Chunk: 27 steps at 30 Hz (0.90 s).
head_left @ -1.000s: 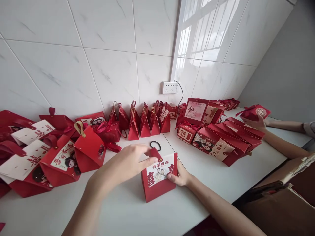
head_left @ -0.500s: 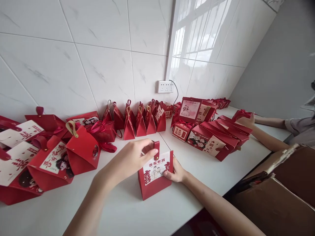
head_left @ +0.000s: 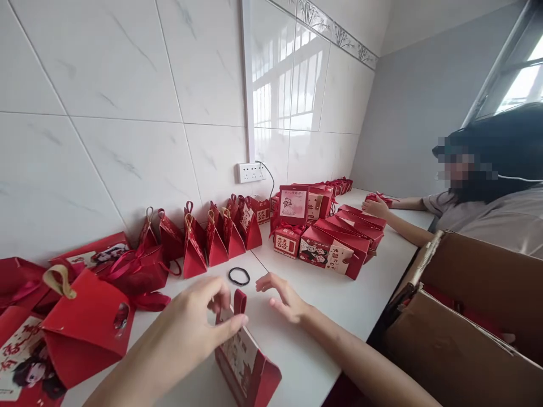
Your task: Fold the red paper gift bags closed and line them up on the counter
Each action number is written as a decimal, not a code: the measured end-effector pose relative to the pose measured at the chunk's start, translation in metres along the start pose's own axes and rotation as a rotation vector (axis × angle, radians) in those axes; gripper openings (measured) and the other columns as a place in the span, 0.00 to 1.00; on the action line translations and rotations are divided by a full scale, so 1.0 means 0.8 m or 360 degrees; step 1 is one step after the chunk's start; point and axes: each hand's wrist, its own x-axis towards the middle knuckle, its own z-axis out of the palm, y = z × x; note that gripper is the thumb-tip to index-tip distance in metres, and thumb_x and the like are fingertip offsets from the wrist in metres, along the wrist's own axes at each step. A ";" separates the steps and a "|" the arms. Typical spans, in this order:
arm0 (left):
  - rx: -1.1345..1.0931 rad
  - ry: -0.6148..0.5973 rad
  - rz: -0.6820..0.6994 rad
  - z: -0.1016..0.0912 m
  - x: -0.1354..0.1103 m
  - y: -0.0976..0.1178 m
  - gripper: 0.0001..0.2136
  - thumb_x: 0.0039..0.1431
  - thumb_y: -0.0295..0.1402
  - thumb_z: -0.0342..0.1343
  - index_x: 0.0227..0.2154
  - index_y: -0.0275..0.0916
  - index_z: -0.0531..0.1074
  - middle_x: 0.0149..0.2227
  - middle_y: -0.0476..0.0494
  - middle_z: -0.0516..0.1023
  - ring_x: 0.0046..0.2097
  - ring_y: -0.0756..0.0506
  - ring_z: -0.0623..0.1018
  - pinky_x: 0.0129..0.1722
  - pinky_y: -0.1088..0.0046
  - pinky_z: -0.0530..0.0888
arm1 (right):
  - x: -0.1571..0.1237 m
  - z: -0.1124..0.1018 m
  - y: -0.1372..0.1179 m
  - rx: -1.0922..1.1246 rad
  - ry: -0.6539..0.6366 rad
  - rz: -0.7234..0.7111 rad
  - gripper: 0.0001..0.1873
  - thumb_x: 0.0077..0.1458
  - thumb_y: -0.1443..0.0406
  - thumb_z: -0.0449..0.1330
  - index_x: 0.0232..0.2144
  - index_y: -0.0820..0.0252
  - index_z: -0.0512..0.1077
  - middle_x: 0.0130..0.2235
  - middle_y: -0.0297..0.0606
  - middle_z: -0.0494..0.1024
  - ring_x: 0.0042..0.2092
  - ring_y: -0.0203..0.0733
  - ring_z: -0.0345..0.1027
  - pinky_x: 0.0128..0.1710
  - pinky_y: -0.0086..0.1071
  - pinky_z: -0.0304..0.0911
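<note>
Double-happiness sign 囍 – red on cream label of small box [head_left: 285,244] in mid-bench [head_left: 297,362]; two small characters on its upper face, seemingly 歡喜. Same 囍 on box at wall [head_left: 262,215]. Pink card [head_left: 294,203] above small box: line reading roughly 我们结婚啦!. Cream label [head_left: 339,260] on long box [head_left: 314,252]: 大囍的日子, last strokes soft. Box at lower left [head_left: 29,362]: red brush characters – not surely legible. Label on box at left hand [head_left: 199,316]: too slanted to read.
</note>
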 end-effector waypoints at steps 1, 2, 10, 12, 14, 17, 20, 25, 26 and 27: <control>0.0053 0.0125 0.0016 0.001 0.001 -0.002 0.11 0.48 0.42 0.61 0.28 0.43 0.67 0.33 0.49 0.74 0.36 0.44 0.75 0.34 0.72 0.72 | -0.001 -0.001 -0.001 0.0005 0.0012 -0.0010 0.34 0.59 0.39 0.41 0.44 0.61 0.64 0.41 0.47 0.73 0.41 0.45 0.69 0.41 0.43 0.68; 0.0075 0.0180 0.0035 0.001 0.001 -0.003 0.13 0.45 0.40 0.63 0.33 0.44 0.69 0.37 0.48 0.75 0.39 0.44 0.75 0.34 0.72 0.72 | -0.002 -0.001 -0.001 0.0008 0.0016 -0.0017 0.34 0.58 0.39 0.40 0.44 0.61 0.64 0.39 0.47 0.73 0.40 0.44 0.69 0.41 0.43 0.68; 0.0166 -0.0361 -0.0086 0.004 -0.009 -0.001 0.04 0.51 0.28 0.53 0.28 0.43 0.70 0.37 0.50 0.74 0.38 0.46 0.76 0.36 0.74 0.69 | -0.008 0.003 -0.006 -0.0076 -0.0039 -0.0017 0.33 0.60 0.40 0.38 0.39 0.61 0.66 0.31 0.42 0.72 0.31 0.41 0.67 0.31 0.37 0.66; 0.0249 -0.0309 -0.0121 0.004 -0.008 0.003 0.03 0.53 0.30 0.53 0.27 0.43 0.70 0.36 0.49 0.74 0.39 0.44 0.76 0.36 0.72 0.69 | -0.007 0.004 -0.004 -0.0120 -0.0052 0.0006 0.33 0.60 0.41 0.37 0.38 0.61 0.66 0.30 0.41 0.72 0.29 0.40 0.66 0.29 0.35 0.65; 0.0403 -0.0205 -0.0061 0.005 -0.003 0.007 0.05 0.57 0.32 0.53 0.27 0.42 0.70 0.35 0.48 0.75 0.40 0.42 0.76 0.37 0.70 0.68 | -0.007 0.004 -0.003 -0.0166 -0.0057 0.0032 0.33 0.60 0.41 0.36 0.37 0.60 0.66 0.29 0.40 0.72 0.28 0.40 0.66 0.28 0.34 0.64; 0.0678 -0.0058 0.0015 0.010 0.008 0.013 0.08 0.63 0.33 0.49 0.30 0.41 0.71 0.33 0.46 0.76 0.39 0.40 0.77 0.36 0.68 0.68 | -0.005 0.005 -0.001 -0.0235 -0.0029 0.0078 0.33 0.61 0.41 0.34 0.33 0.59 0.66 0.27 0.39 0.70 0.27 0.40 0.64 0.28 0.35 0.63; 0.0798 -0.0089 -0.0046 0.019 0.015 0.019 0.09 0.65 0.31 0.46 0.35 0.40 0.71 0.36 0.44 0.77 0.38 0.40 0.79 0.32 0.69 0.68 | -0.004 0.006 0.000 -0.0277 0.0046 0.0120 0.32 0.62 0.42 0.33 0.31 0.58 0.64 0.27 0.38 0.71 0.27 0.40 0.65 0.28 0.34 0.63; 0.0699 -0.0104 -0.0105 0.029 0.018 0.020 0.08 0.65 0.29 0.45 0.38 0.40 0.70 0.38 0.44 0.78 0.39 0.40 0.80 0.31 0.70 0.67 | -0.002 0.007 0.000 -0.0251 0.0273 0.0119 0.27 0.65 0.48 0.36 0.31 0.58 0.65 0.27 0.36 0.71 0.26 0.38 0.67 0.27 0.31 0.62; 0.0641 -0.0105 -0.0092 0.030 0.019 0.018 0.08 0.65 0.30 0.45 0.37 0.40 0.70 0.38 0.44 0.78 0.39 0.40 0.80 0.31 0.70 0.68 | -0.002 0.006 -0.002 -0.0240 0.0328 0.0110 0.26 0.66 0.49 0.37 0.32 0.58 0.65 0.28 0.36 0.71 0.27 0.38 0.67 0.27 0.31 0.62; 0.0568 -0.0104 -0.0069 0.030 0.020 0.015 0.07 0.65 0.30 0.46 0.37 0.41 0.70 0.39 0.45 0.78 0.39 0.41 0.79 0.31 0.70 0.68 | -0.002 0.004 -0.003 -0.0229 0.0386 0.0100 0.25 0.66 0.50 0.38 0.33 0.58 0.66 0.29 0.37 0.72 0.29 0.39 0.68 0.28 0.31 0.63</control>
